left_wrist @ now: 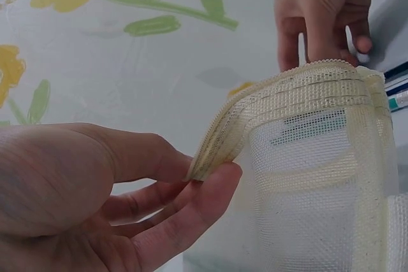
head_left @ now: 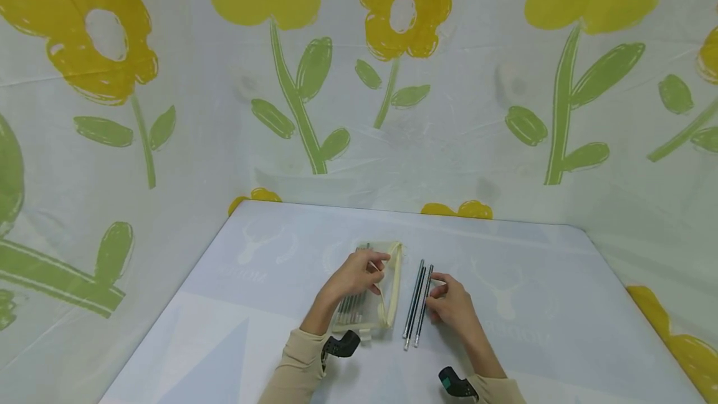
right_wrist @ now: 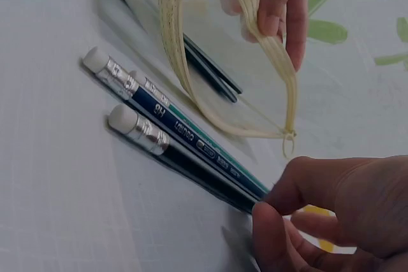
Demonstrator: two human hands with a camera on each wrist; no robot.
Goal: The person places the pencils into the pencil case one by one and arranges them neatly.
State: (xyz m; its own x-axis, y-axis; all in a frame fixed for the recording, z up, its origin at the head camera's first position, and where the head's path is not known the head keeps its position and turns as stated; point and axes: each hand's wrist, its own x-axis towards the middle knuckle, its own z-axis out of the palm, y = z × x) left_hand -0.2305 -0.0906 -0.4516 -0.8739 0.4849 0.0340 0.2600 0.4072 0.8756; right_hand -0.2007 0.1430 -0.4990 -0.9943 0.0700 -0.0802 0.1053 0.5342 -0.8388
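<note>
My left hand point(head_left: 354, 276) pinches the zipper edge of a cream mesh pencil pouch point(left_wrist: 299, 97) between thumb and finger. The pouch's mouth gapes, as the right wrist view shows, and several pencils point(head_left: 349, 310) lie inside. Just right of the pouch, three pencils with white eraser ends lie side by side on the table. At the outer one, a dark pencil point(right_wrist: 204, 179), the thumb and forefinger of my right hand point(head_left: 453, 305) close on its far part. Beside it lie a dark blue pencil point(right_wrist: 169, 114) marked HB and a green one, partly hidden.
The pouch and pencils are on a pale, patterned tabletop point(head_left: 224, 279). A flower-printed curtain point(head_left: 460, 142) stands behind the table and along its sides. Each wrist carries a black camera point(head_left: 343, 344).
</note>
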